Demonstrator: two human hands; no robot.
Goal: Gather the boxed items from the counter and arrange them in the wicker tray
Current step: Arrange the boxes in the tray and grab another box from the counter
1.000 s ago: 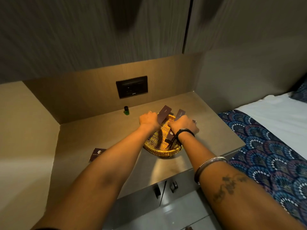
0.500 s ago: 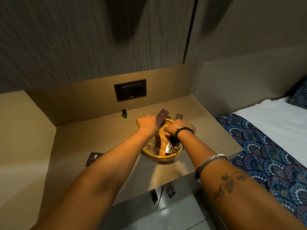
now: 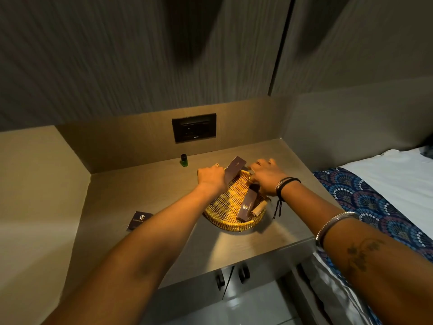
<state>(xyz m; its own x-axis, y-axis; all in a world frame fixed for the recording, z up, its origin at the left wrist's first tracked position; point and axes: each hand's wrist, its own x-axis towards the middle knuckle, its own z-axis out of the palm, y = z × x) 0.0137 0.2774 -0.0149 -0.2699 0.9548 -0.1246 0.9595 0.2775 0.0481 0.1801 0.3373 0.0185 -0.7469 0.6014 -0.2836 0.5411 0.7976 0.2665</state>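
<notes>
Since a second ago, my right hand [image 3: 266,177] has let go of its box and now spreads loosely over the far edge of the wicker tray [image 3: 225,222]. My left hand [image 3: 210,178] is clamped on a long dark box [image 3: 235,171], tilted against the tray's back rim. Another dark box [image 3: 247,205] lies inside beside a small pale tube [image 3: 259,207]. One flat box [image 3: 139,220] sits on the table [image 3: 150,191], well left of the tray.

Golden wicker tray [image 3: 225,221], dark-brown boxes [image 3: 235,171]

A gold crest logo marks the flat box [image 3: 139,219]; its lettering is unreadable.
</notes>
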